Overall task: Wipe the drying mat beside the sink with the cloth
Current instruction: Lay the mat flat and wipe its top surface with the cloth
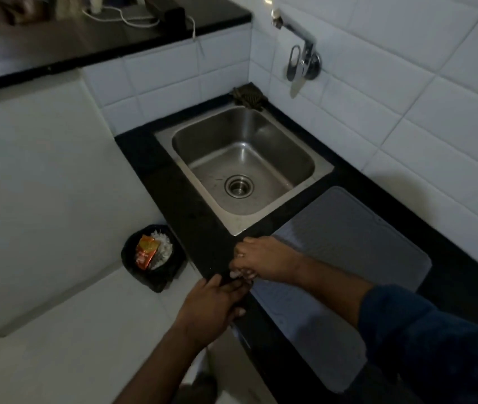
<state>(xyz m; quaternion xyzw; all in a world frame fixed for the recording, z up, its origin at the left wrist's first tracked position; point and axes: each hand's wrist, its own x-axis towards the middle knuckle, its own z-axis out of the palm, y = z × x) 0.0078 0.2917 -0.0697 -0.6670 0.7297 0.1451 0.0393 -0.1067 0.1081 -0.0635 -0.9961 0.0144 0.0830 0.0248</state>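
The black polished stone table [191, 217] runs from the far corner toward the near right, set against white tiled walls [406, 91]. Sunk into its far part is the rectangular stainless steel sink [170, 135], with a chrome wall tap [301, 58] above its far right corner. Just beside the sink, on the near right, lies the grey ribbed rectangular drying mat [348, 243], flat on the table with its left edge close to the table's front edge. On the floor at the left stands a black round waste bin [173, 269] holding an orange wrapper and white scraps. A dark crumpled cloth [248, 96] sits at the sink's far corner, well apart from both hands. The right hand [264, 259] rests at the mat's near left edge, fingers curled downward; whether its grip holds anything cannot be told. The left hand [211, 307] reaches to the table's front edge just below it, fingertips close to the right hand's; its grip is likewise unclear.
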